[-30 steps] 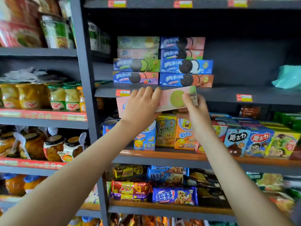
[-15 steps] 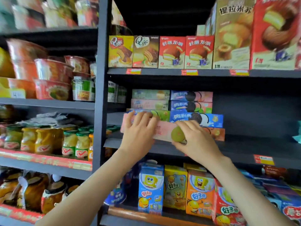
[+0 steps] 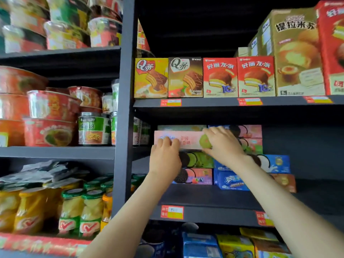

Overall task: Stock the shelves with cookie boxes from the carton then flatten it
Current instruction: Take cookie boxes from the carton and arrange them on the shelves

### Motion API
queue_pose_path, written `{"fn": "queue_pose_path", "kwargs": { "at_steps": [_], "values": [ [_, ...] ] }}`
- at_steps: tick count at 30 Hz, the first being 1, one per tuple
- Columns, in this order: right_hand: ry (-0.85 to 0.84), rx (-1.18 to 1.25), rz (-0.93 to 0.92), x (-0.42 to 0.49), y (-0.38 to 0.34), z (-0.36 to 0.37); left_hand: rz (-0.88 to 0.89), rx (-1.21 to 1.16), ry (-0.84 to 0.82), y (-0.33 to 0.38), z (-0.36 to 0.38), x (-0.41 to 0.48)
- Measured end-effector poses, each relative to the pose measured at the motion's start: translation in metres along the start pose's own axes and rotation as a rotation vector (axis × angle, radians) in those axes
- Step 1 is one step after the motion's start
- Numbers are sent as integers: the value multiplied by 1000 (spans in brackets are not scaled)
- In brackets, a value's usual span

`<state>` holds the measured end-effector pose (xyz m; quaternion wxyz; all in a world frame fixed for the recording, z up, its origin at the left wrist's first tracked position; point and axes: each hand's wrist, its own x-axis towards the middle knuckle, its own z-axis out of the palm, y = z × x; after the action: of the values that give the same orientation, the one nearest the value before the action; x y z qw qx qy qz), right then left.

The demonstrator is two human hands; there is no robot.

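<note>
Both my hands hold one long pink cookie box [image 3: 186,139] with a green cookie printed near its right end. My left hand [image 3: 164,157] grips its left part from below, fingers curled over the front. My right hand [image 3: 223,144] grips its right end. The box is level with the upper rows of the left stack of cookie boxes [image 3: 197,161] on the dark middle shelf [image 3: 214,198]. A second stack of cookie boxes [image 3: 273,162] stands to the right. The carton is out of view.
Cake boxes [image 3: 204,77] line the shelf above. The left bay holds noodle bowls [image 3: 48,118] and jars of fruit [image 3: 74,211]. Snack packs [image 3: 232,244] fill the shelf below. The middle shelf is dark to the right of the stacks [image 3: 316,155].
Both hands have raised the pink box from below the shelf edge up to the top of the left stack. The camera has tilted upward.
</note>
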<state>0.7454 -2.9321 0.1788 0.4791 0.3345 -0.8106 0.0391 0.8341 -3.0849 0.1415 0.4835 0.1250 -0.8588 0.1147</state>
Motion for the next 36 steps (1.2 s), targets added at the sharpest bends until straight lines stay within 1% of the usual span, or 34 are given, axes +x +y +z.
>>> {"fn": "queue_pose_path", "kwargs": {
  "at_steps": [2,8,13,17,19,21,25,29,36],
  "values": [
    [-76,-15,27,16,-2,17,1,40,-129,0,15,11],
    [-209,-16,145,54,3,54,-76,-50,-236,-5,56,42],
    [-234,-61,156,69,7,70,-102,-109,-302,-7,72,63],
    [-277,-35,369,73,8,80,-123,-119,-316,-9,79,68],
    [-310,58,432,74,8,83,-131,-126,-298,-10,81,69],
    [-312,135,431,77,7,84,-132,-135,-296,-9,82,69],
    [-286,168,389,82,-1,83,-131,-165,-309,-9,79,67],
    [-291,151,370,86,-6,81,-140,-232,-318,-15,76,67],
    [-291,128,403,81,-2,79,-168,-246,-308,-21,79,64]
  ]
}}
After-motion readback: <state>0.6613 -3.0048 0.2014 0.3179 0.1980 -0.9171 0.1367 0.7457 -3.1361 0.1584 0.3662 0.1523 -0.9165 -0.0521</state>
